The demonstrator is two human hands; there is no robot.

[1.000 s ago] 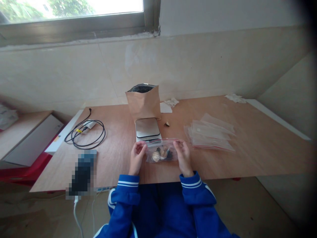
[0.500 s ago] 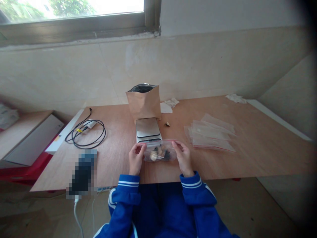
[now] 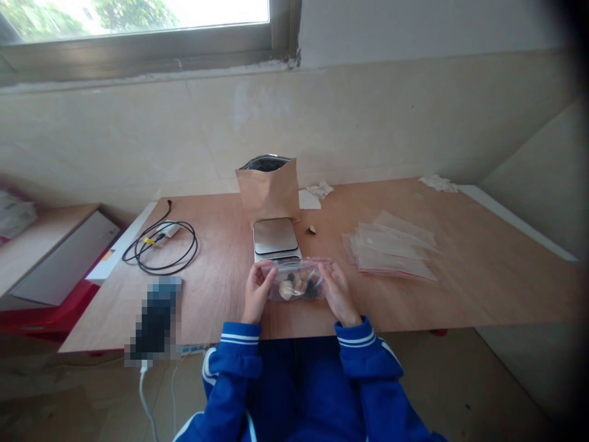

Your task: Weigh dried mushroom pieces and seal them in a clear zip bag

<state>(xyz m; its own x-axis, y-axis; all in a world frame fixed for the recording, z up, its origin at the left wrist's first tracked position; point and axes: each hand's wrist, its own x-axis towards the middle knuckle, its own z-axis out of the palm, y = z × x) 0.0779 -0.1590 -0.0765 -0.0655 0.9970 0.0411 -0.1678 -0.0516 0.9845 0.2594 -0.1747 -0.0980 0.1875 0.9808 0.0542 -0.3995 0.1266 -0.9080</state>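
I hold a small clear zip bag [image 3: 296,279] with light and dark pieces inside, just above the wooden table [image 3: 460,288] near its front edge. My left hand [image 3: 256,293] pinches the bag's left top corner. At the bag's right top edge, my right hand [image 3: 337,291] has its fingers closed on the seal strip. Right behind the bag sits a small scale [image 3: 275,238] with a metal top. An open brown paper bag [image 3: 268,189] stands upright behind the scale.
A stack of clear zip bags [image 3: 390,247] lies to the right. A coiled black cable [image 3: 162,244] and a blurred-out dark object [image 3: 155,320] lie to the left. One small loose piece [image 3: 311,230] and crumpled tissues [image 3: 319,189] lie near the paper bag.
My right hand has slid leftward along the top of the bag, closer to my left hand. The bag has stayed in about the same place.
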